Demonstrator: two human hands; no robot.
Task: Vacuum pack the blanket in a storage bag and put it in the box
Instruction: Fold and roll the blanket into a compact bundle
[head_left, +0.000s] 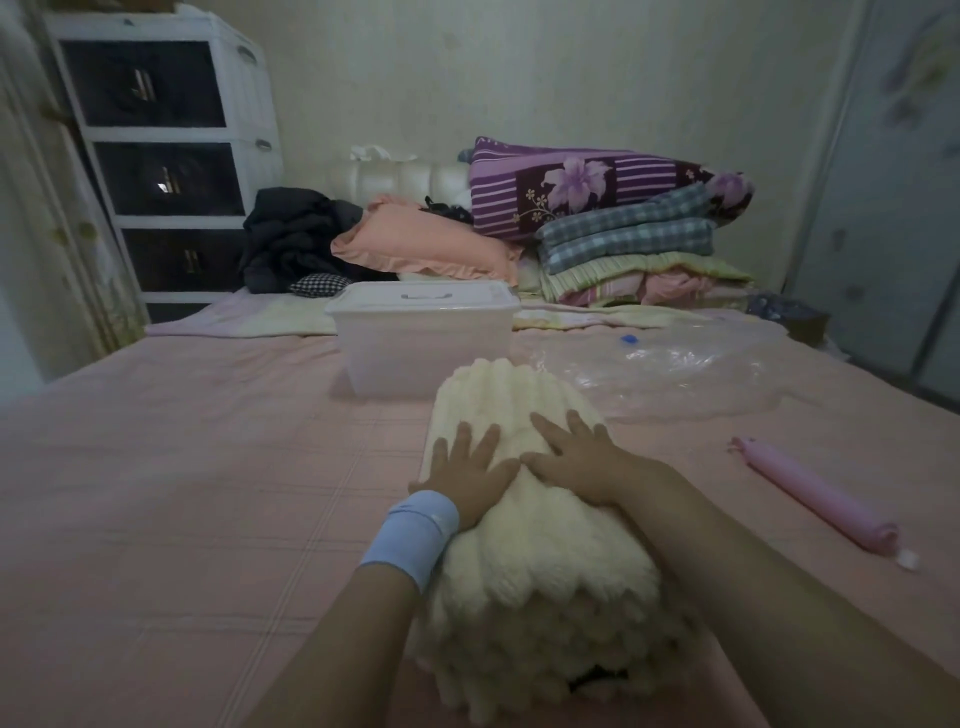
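My left hand (470, 470) and my right hand (574, 457) both lie flat on top of the cream blanket (535, 561). The fingers are straight and spread wide, and the palms press on the fluffy cloth. They hold nothing. The two hands are side by side, and the thumbs almost touch each other. On my left wrist there is a light blue wristband (413, 535).

The blanket is folded into a thick long bundle and lies on the pink bed sheet (208, 467), directly in front of me. Just behind the far end of the blanket stands the clear plastic box (421, 343), with its lid on. To the right of this far end the transparent storage bag (675, 364) lies flat and wrinkled on the sheet, with a small blue valve (629, 340) on it. The blanket is outside the bag. Further right of the blanket, well apart from it, lies a pink hand pump (815, 493).

Far behind the blanket, past the box, I see a pink pillow (421, 241) and a pile of folded bedding (623, 234). Behind and to the left stands a white drawer unit (156, 156).
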